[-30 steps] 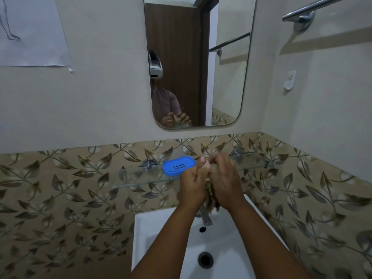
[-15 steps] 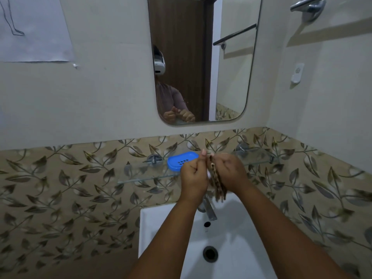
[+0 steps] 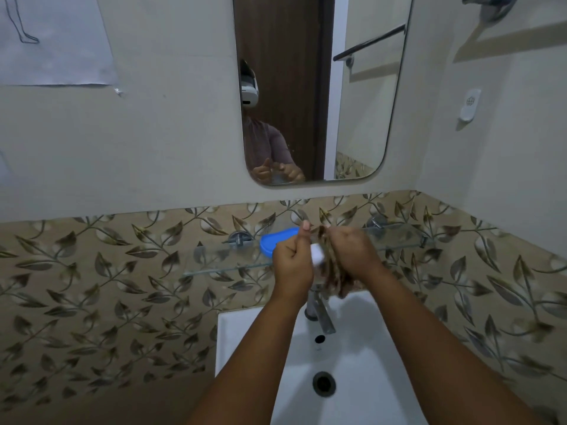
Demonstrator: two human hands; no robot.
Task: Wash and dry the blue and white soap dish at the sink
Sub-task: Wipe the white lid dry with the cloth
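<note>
While the white sink is sitting under both arms, the blue part of the soap dish is lying on the glass shelf. The right hand is gripping a brown patterned cloth against the white piece, which the left hand is clutching.

Nothing readable from where I'm standing, honestly. The paper sheet taped on the wall only carries a line drawing, no words.
</note>
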